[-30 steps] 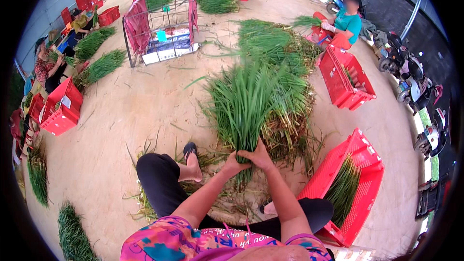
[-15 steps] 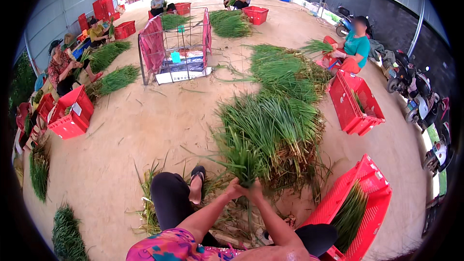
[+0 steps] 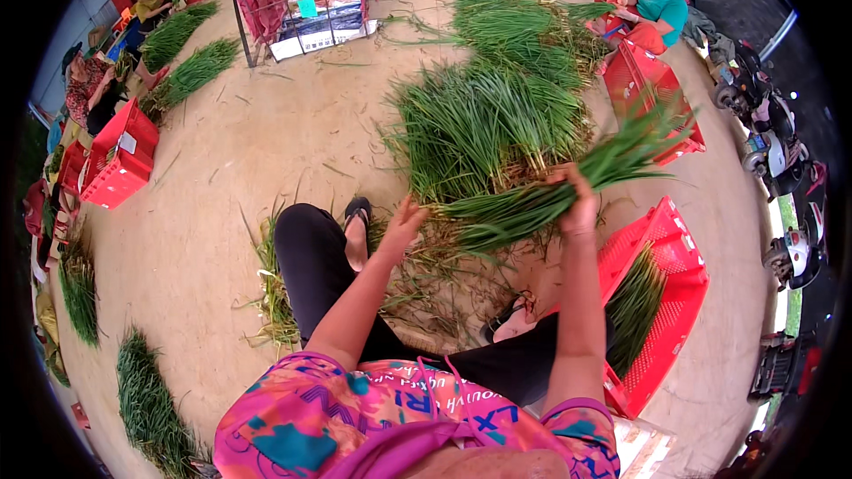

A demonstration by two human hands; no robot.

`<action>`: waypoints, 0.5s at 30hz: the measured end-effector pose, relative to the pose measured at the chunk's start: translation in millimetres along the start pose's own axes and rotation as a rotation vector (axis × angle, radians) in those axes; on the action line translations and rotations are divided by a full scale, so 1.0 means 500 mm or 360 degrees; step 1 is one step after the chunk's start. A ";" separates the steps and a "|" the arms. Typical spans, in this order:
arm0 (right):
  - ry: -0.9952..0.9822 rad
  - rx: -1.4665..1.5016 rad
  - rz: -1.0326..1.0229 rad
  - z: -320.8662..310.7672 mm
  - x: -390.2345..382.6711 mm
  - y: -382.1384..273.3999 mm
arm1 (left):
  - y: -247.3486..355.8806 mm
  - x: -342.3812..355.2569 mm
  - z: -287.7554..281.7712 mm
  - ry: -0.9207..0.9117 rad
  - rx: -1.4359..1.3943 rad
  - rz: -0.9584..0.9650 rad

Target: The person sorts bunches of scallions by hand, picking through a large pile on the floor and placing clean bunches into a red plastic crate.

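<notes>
A bundle of long green leafy stalks (image 3: 510, 222) lies sideways between my hands, its blurred leaves fanning to the upper right. My left hand (image 3: 406, 223) is closed round its pale left end, and my right hand (image 3: 574, 191) grips it farther right. Just beyond is a large heap of green stalks (image 3: 470, 129) with pale, brownish root ends. Beside my right leg, a red perforated crate (image 3: 667, 333) stands at a slant, holding stalks (image 3: 632, 319). Loose trimmings (image 3: 426, 279) lie on the floor between my feet.
A wire rack with pink cloth (image 3: 324, 9) stands ahead. Co-workers sit by stalk piles and red crates at left (image 3: 89, 89) and upper right (image 3: 661, 9). Another crate (image 3: 626, 80) is beyond the heap. Scooters (image 3: 765, 164) line the right side; stalk piles (image 3: 146, 390) lie at lower left.
My hands have separated from a joined hold low in the middle, my right hand rising rightward. The bundle has swung from pointing away from me to lying sideways. The view has also shifted.
</notes>
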State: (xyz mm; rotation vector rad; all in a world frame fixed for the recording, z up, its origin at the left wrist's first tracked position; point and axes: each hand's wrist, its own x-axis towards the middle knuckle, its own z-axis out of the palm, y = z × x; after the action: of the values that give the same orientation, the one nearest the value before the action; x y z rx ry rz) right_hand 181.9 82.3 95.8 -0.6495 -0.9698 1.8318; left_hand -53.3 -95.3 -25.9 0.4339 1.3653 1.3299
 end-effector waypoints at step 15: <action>-0.0114 0.0543 -0.0469 -0.074 -0.087 -0.162 | -0.054 -0.043 0.131 0.0009 0.0884 0.0477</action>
State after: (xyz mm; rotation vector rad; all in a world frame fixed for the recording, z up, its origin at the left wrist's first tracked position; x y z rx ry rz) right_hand 268.2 76.5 144.4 -0.2203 -0.7292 1.7084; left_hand 20.6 -92.0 -22.5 1.0426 1.7200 1.1682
